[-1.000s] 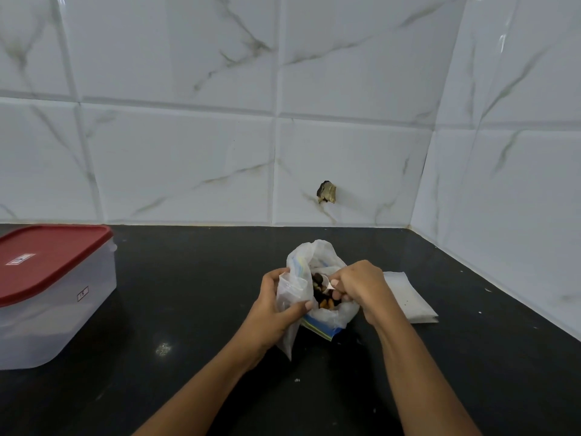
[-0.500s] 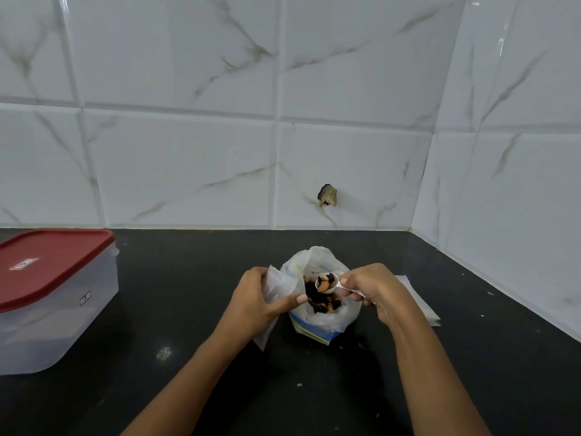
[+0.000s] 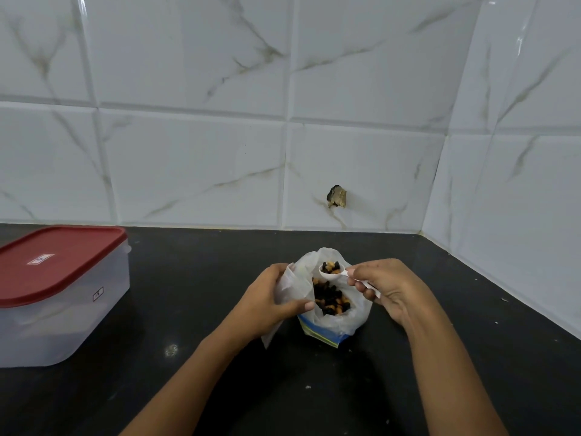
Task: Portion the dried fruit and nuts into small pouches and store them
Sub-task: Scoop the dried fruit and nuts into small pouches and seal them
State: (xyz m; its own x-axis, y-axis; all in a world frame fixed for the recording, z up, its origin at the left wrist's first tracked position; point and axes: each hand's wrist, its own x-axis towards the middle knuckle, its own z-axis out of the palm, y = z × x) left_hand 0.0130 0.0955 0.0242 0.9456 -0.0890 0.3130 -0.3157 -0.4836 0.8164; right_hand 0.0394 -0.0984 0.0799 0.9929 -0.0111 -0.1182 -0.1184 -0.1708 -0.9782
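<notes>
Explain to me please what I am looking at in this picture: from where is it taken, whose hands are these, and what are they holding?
There is no machine here. The picture comes from a camera worn on a person's head, looking down at their own two hands over a black countertop. The left hand holds a small white pouch beside an open plastic bag of dried fruit and nuts. The right hand holds a white plastic spoon, filled with the mix, above the bag. On the left stands a clear container with a red lid, closed. Behind is a white tiled wall.
</notes>
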